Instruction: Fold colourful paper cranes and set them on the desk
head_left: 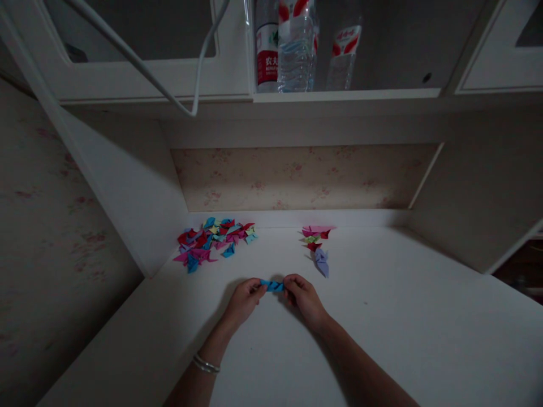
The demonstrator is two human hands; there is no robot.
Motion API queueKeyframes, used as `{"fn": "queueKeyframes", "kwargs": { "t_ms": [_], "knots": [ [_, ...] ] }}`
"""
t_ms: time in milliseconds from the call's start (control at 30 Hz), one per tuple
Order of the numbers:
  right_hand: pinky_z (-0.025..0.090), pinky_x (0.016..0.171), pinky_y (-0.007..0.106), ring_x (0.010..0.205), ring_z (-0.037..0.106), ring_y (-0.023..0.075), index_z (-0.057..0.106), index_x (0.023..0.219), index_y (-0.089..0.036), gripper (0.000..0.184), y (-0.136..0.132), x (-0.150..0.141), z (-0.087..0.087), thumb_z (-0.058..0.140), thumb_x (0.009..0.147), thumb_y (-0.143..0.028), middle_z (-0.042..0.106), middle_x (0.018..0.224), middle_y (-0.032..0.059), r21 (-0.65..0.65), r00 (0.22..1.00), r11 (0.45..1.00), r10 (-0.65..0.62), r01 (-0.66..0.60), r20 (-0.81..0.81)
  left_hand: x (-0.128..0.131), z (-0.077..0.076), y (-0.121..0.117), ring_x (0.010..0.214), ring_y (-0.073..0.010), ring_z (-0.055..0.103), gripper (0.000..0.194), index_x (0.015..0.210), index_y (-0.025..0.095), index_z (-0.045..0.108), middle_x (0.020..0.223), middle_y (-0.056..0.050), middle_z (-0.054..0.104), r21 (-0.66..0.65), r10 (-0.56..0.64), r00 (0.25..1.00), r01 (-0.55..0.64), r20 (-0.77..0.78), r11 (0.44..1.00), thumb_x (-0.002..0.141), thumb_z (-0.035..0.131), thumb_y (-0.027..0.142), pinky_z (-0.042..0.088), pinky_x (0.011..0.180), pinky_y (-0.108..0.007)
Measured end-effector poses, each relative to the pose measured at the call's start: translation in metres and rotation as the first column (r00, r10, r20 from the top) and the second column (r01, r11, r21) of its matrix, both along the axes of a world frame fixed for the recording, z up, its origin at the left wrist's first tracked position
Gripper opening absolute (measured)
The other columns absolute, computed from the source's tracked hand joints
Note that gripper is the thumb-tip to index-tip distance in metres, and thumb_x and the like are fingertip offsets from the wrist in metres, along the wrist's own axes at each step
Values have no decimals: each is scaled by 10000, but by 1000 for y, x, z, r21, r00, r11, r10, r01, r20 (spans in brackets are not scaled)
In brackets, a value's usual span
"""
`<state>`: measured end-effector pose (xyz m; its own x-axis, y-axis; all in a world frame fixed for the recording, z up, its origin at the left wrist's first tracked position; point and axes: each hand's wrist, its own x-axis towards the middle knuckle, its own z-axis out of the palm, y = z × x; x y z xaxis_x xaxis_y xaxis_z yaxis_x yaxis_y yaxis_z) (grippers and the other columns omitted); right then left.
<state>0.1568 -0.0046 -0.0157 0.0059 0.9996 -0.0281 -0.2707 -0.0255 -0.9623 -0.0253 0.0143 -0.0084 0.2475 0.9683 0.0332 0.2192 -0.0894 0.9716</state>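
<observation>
Between my two hands a small strip of folded blue paper (272,285) with darker diagonal marks is stretched sideways, just above the white desk (263,350). My left hand (245,299) pinches its left end between thumb and fingers. At the right end my right hand (304,298) pinches it likewise, its fingertips partly hiding that end. Beyond the left hand lies a heap of colourful folded paper pieces (212,240). Past the right hand is a short row of folded paper pieces, with a lavender one (321,262) nearest and a pink one (316,229) at the back.
A shelf (348,96) overhangs the back of the desk, holding several plastic bottles (296,53). A white cable (169,96) hangs down in front of the cabinet on the left. White side panels (123,181) bound the desk, and flowered wallpaper (292,175) covers the wall behind.
</observation>
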Motion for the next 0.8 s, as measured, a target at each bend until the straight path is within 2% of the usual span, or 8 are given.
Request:
{"fn": "queueKeyframes", "kwargs": {
  "t_ms": [300, 400, 500, 600, 633, 700, 800],
  "knots": [
    [272, 407, 214, 412, 430, 81, 593, 722, -175, 235, 2, 2, 4, 696, 665, -379, 569, 523, -28, -14, 997, 1000, -9, 8, -81, 0, -4, 2, 517, -96, 430, 426, 846, 137, 651, 617, 31, 523, 37, 16, 999, -18, 40, 999, 708, 623, 539, 321, 486, -218],
    [261, 386, 215, 389, 414, 84, 584, 717, -176, 195, 8, 17, 16, 674, 663, -340, 551, 495, -30, -12, 994, 1000, -14, 12, -105, 1, -8, 1, 531, -99, 461, 434, 918, 134, 650, 718, -3, 590, 23, 72, 996, -74, 61, 997, 703, 636, 511, 344, 482, -220],
    [256, 379, 211, 397, 411, 83, 590, 733, -179, 184, 16, 45, 41, 677, 666, -327, 553, 508, -31, 1, 996, 1000, -8, 8, -85, 0, -12, 0, 563, -113, 495, 395, 943, 143, 653, 768, -23, 624, 13, 89, 995, -90, 38, 996, 726, 626, 472, 364, 501, -224],
    [283, 405, 205, 441, 425, 80, 606, 774, -177, 190, 37, 85, 67, 681, 683, -326, 553, 551, -26, 78, 998, 995, -56, 57, -22, 0, -14, 0, 618, -134, 533, 343, 924, 150, 664, 800, -40, 648, 18, 85, 996, -85, -4, 996, 747, 611, 439, 381, 534, -232],
    [311, 424, 209, 470, 453, 88, 620, 780, -166, 198, 47, 100, 73, 678, 689, -332, 564, 574, -12, 100, 994, 990, -102, 99, 27, 1, -14, 0, 635, -142, 544, 332, 919, 151, 667, 813, -45, 654, 16, 87, 996, -86, -20, 996, 751, 609, 432, 388, 544, -236],
    [347, 438, 224, 493, 482, 101, 635, 750, -152, 200, 71, 132, 78, 675, 677, -334, 590, 613, 18, 126, 942, 952, -297, 279, 160, 2, -12, -1, 667, -155, 562, 314, 913, 156, 674, 830, -51, 663, 9, 87, 995, -87, -48, 996, 762, 599, 420, 402, 566, -245],
    [329, 412, 225, 439, 435, 80, 607, 696, -159, 109, 107, 179, 71, 630, 685, -265, 585, 603, 14, 127, 852, 879, -477, 460, 216, 3, -11, -3, 704, -170, 581, 271, 875, 164, 682, 819, -48, 670, 13, 79, 994, -78, -72, 997, 774, 591, 398, 424, 617, -259]
  ]
}}
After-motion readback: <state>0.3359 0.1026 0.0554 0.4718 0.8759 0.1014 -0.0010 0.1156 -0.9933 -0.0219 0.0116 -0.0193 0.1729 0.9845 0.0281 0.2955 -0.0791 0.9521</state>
